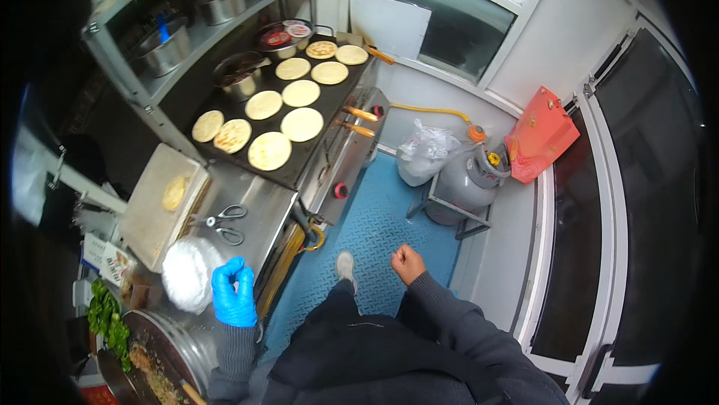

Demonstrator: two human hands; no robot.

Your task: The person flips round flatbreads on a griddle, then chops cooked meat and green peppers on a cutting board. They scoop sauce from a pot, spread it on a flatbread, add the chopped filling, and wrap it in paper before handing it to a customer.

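My left hand [234,294], in a blue glove, is half curled at the edge of the steel counter [255,203]. Right beside it sits a round bundle of clear white plastic [192,275]; whether the fingers touch it is unclear. My bare right hand [408,264] is a loose fist above the blue floor, with nothing visible in it. A pair of grey-handled scissors [224,224] lies on the counter, near a pale tray [157,197] with one flatbread [175,193] on it. Several round flatbreads [269,150] rest on the black griddle [236,166], a few browned.
Wooden handles [359,122] jut from the griddle's front. A gas cylinder [458,186] with a yellow hose [429,108] stands in a metal frame by a plastic bag [424,152]. Green peppers [107,315] lie beside a round pan of chopped food [168,329]. Metal pots [222,5] line the shelf.
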